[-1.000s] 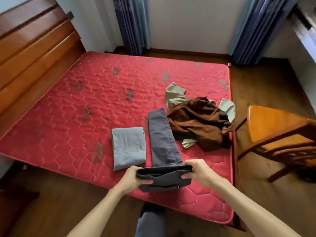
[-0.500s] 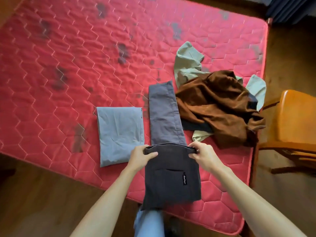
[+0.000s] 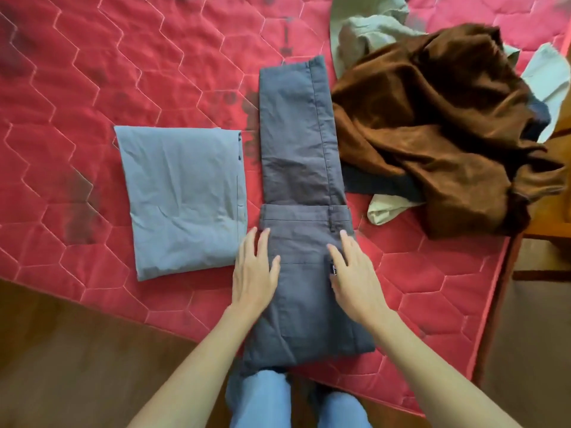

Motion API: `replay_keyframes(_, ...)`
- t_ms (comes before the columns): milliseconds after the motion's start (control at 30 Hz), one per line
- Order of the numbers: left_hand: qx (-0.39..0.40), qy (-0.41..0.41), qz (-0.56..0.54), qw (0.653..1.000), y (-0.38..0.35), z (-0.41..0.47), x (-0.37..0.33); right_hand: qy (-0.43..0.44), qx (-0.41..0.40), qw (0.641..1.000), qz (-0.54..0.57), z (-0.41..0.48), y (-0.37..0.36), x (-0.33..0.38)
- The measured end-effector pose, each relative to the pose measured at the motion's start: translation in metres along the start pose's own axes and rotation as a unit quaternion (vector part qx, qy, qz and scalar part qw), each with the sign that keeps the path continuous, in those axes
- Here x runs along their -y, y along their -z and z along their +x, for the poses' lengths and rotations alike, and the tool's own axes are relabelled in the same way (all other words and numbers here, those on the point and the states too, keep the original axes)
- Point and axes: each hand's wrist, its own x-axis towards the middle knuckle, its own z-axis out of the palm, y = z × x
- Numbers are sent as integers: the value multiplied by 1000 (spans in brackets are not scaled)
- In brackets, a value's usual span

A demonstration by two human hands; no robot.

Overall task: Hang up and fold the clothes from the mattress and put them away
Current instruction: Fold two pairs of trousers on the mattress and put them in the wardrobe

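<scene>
Dark grey trousers point(image 3: 299, 156) lie lengthwise on the red quilted mattress point(image 3: 92, 72), their waist end folded over onto the legs near the front edge. My left hand point(image 3: 255, 270) rests flat on the left side of the folded part, fingers spread. My right hand point(image 3: 355, 273) lies flat on its right side, beside a small dark label. A folded light grey garment point(image 3: 182, 199) sits just left of the trousers. To the right is a crumpled brown garment point(image 3: 432, 118) on top of pale green clothing point(image 3: 364, 29).
A wooden chair point(image 3: 556, 217) stands at the mattress's right edge. Brown wooden floor point(image 3: 61, 350) shows in front of the mattress, where my legs in blue jeans point(image 3: 259, 400) stand. The mattress cover has several dark stains.
The waist end that both hands held up has been laid down onto the trouser legs. My hands let go and now press flat on it. The camera moved closer and looks more steeply down.
</scene>
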Motion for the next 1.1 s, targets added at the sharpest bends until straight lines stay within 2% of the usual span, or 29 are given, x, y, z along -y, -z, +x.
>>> replay_keyframes(100,-2,-78,89,993,-28,-39,-3,50,20,998,-45,-37,-36,-2)
replay_keyframes(200,37,-86,149,984,-53,-78,-1,75,29,993,-84,-69,-62,-12)
replay_keyframes(400,35,-21,203,978,-88,-140,19,92,29,989,-115,-105,-89,-37)
replay_keyframes(567,32,72,211,974,-104,-178,17,37,-3,998,-44,-126,-103,-41)
replay_keyframes(667,16,132,179,975,-103,-180,1,-43,-37,996,65,-130,-102,-30)
replay_keyframes(767,-18,167,91,982,-90,-177,-7,-163,-62,966,191,-131,-92,-21)
replay_keyframes(833,-31,181,33,982,-77,-175,-9,-204,-65,943,256,-131,-85,-23)
replay_keyframes(933,-15,232,-31,972,-61,-171,-8,-245,-9,913,326,-131,-73,-31)
replay_keyframes(1000,19,285,-94,954,-53,-169,0,-259,27,891,371,-136,-63,-35)
replay_keyframes(1100,49,313,-213,924,-38,-173,9,-252,34,877,407,-147,-46,-40)
